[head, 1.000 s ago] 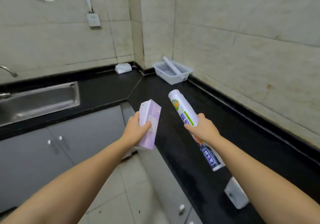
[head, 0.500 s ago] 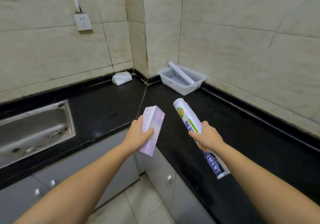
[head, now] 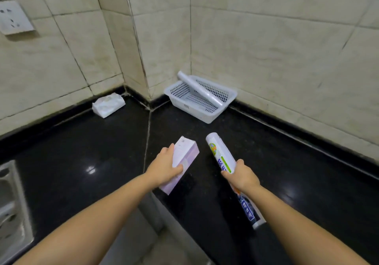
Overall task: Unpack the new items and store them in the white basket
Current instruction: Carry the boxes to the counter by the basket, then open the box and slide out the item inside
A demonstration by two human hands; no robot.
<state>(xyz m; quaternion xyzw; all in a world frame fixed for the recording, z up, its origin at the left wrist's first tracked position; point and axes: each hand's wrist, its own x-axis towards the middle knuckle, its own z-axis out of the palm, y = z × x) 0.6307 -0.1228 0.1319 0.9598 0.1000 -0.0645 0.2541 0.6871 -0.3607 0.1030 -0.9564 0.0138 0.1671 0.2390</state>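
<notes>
My left hand (head: 165,167) grips a pale purple box (head: 183,160) above the black counter. My right hand (head: 242,175) holds a long white roll (head: 220,153) with green and blue print around its middle; the roll's far end points toward the corner. The white perforated basket (head: 185,105) stands in the counter's corner against the tiled wall, well beyond both hands. A plain white roll (head: 198,89) lies slanted across the basket, one end resting on its back rim.
A white soft pack (head: 108,105) lies on the black counter (head: 266,162) by the left wall. The steel sink (head: 12,201) is at the far left edge. A wall socket (head: 14,17) sits high on the left wall. Grey cabinet fronts (head: 164,217) show below the counter.
Both hands, still holding the box and the roll, have come forward over the counter toward the corner basket. The view has closed in on the corner.
</notes>
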